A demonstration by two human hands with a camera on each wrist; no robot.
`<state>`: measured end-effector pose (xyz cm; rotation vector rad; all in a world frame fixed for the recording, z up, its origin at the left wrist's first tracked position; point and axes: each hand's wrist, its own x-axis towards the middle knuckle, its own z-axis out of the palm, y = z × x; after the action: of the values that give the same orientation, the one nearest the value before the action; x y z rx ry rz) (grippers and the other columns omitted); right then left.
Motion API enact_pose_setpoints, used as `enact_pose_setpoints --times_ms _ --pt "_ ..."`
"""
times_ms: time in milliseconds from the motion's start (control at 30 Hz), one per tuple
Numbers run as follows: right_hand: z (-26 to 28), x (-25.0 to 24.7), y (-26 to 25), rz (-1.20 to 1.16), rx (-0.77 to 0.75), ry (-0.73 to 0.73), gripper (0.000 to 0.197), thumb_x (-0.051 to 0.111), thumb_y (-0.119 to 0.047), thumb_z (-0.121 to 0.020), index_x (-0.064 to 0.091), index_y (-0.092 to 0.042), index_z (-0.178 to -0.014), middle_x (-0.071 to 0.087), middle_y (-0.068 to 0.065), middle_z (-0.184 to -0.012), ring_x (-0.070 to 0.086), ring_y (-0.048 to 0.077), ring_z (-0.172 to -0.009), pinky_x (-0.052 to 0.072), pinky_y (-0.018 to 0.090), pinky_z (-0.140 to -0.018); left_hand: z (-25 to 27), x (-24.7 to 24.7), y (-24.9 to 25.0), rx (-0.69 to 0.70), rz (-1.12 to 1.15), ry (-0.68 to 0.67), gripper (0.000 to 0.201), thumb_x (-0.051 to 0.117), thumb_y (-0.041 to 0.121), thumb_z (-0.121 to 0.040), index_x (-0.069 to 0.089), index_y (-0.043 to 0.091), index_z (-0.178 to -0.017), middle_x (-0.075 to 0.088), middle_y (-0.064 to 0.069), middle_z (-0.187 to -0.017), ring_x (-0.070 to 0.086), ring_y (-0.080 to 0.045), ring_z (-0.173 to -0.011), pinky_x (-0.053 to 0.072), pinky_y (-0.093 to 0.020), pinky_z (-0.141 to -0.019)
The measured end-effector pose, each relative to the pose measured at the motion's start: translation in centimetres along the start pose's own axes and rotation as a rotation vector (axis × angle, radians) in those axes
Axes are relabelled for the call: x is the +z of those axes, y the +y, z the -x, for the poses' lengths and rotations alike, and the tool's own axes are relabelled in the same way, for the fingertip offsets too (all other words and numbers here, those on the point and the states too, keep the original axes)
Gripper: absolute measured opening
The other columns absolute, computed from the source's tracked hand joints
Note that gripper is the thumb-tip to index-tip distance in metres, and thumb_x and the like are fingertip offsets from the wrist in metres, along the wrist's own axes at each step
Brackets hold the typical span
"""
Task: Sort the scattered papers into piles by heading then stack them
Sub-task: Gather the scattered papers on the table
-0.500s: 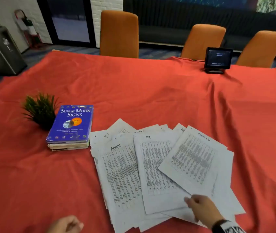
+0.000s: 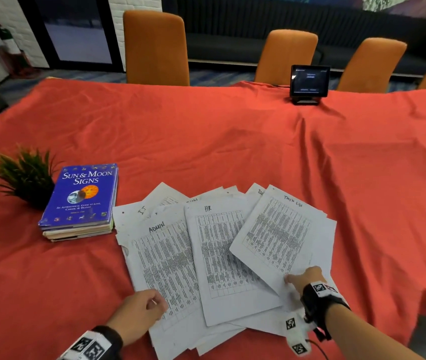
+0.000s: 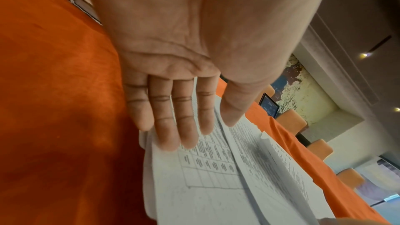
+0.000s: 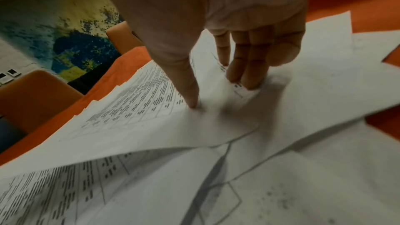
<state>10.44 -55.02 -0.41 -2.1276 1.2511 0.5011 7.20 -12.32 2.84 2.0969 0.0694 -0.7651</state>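
Papers (image 2: 222, 255) sit fanned and overlapping in the lower centre of the head view — white sheets with dense printed tables and handwritten headings. Readable headings: "ADMIN" sheet (image 2: 165, 266) at the left of the fan, "HR" sheet (image 2: 222, 258) in the middle, "Task List" sheet (image 2: 277, 235) on top at the right, tilted; an "I.T" sheet (image 2: 131, 214) pokes out at the upper left of the fan. Left hand (image 2: 139, 311) is at the lower left edge of the fan; in the left wrist view its fingers (image 3: 171, 117) are straight and together, tips on the sheet edge, gripping nothing. Right hand (image 2: 306, 278) is at the lower right corner of the Task List sheet; in the right wrist view the thumb (image 4: 184, 81) presses down on that sheet with the fingers (image 4: 246, 61) touching paper just beside it, sheet edge lifted a little off the ones below — looks like a press, a pinch isn't shown. Table (image 2: 206, 141) carries a wrinkled red-orange cloth. Left of the papers: blue book (image 2: 82, 196) titled "Sun & Moon Signs" on a short stack, small green plant (image 2: 25, 175) beside it. Small dark screen (image 2: 309, 80) stands at the far edge, upper right. Orange chairs (image 2: 156, 48) line the far side; dark wall behind. Lower sheets in the fan are mostly covered, headings unreadable; table text too small to read. Both forearms cut off at the bottom of the frame.
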Motion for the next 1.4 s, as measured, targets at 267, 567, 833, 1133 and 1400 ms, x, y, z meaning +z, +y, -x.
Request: enact_pose_setpoints --times_ms 267,567,833,1133,1400 --pt "0.0 -0.2 -1.3 -0.002 -0.055 -0.003 0.019 0.064 -0.016 -0.081 0.065 -0.002 -0.095 0.064 0.01 -0.081 0.061 0.026 -0.072 0.052 0.031 -0.066 1.2 0.5 0.0 0.0 -0.011 -0.036 0.01 0.063 0.026 -0.084 0.067 0.033 -0.078 0.073 -0.008 -0.077 0.063 -0.008 -0.06 0.055 -0.035 -0.075" --pt "-0.5 -1.1 -1.9 -0.325 -0.233 0.28 0.01 0.062 -0.02 -0.083 0.059 -0.011 -0.081 0.068 0.012 -0.083 0.062 0.032 -0.077 0.045 0.03 -0.067 0.7 0.3 0.3 -0.017 0.143 -0.006 0.022 0.062 0.045 -0.063 0.068 0.028 -0.075 0.069 -0.004 -0.068 0.061 -0.011 -0.062 0.054 -0.038 -0.076" --pt "2.0 -0.3 -3.4 -0.616 -0.52 -0.077 0.022 0.059 0.007 -0.084 0.063 -0.006 -0.1 0.073 0.014 -0.091 0.067 0.029 -0.08 0.055 0.04 -0.073 -0.8 0.4 1.0 0.026 0.32 0.025 0.011 0.063 0.013 -0.086 0.068 0.015 -0.077 0.067 -0.006 -0.072 0.064 -0.018 -0.069 0.056 -0.038 -0.075" --pt "8.3 4.4 -2.2 -0.413 -0.671 -0.459 0.006 0.055 0.003 -0.085 0.06 0.0 -0.085 0.071 0.014 -0.076 0.065 0.024 -0.067 0.052 0.035 -0.062 -2.3 1.4 5.1 -0.075 0.621 -0.012 0.039 0.047 0.06 -0.09 0.064 0.034 -0.114 0.073 0.007 -0.109 0.069 -0.017 -0.103 0.052 -0.032 -0.089" --pt "8.9 5.6 -2.8 -0.278 -0.613 -0.556 0.03 0.074 -0.03 -0.079 0.062 -0.021 -0.105 0.075 0.0 -0.097 0.073 0.015 -0.086 0.057 0.033 -0.079 -6.1 3.1 3.5 -0.081 0.224 -0.045 0.054 0.076 0.049 -0.069 0.064 0.022 -0.114 0.071 0.005 -0.111 0.065 -0.013 -0.105 0.049 -0.039 -0.099"
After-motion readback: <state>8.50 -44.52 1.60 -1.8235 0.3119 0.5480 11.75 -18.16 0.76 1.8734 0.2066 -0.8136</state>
